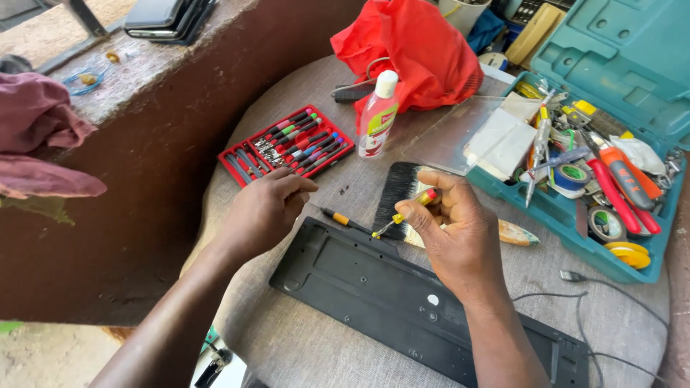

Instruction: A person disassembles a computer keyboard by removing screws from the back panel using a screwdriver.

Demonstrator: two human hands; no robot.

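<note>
Right hand [456, 230]: grip closed on a small yellow-handled screwdriver [407, 213], pinched between thumb and fingers, red cap at the far end, tip slanting down-left toward the far edge of the black keyboard base [402, 302]. Wrist bent, palm turned left, forearm coming in from the near right.

Left hand [267, 208]: fingers curled loosely together with tips bunched; cannot tell whether anything small is held. It hovers just far of the keyboard base's left corner, forearm coming from near left.

Between the hands an orange-and-black screwdriver [343, 220] lies flat on the surface [302, 345], which is round and covered in grey woven cloth. The keyboard base is matte black plastic, long, ribbed, lying underside up.

Behind the right hand: a flat brush [397, 188] with black bristles and a pale wooden handle. Far left: red tray of precision drivers [286, 146] with coloured bands. Beside it stands a white squeeze bottle [378, 115], upright. Further off, a crumpled red bag [413, 50]. Right: open teal plastic toolbox [611, 65], crowded with tape rolls, pliers and screwdrivers.
</note>
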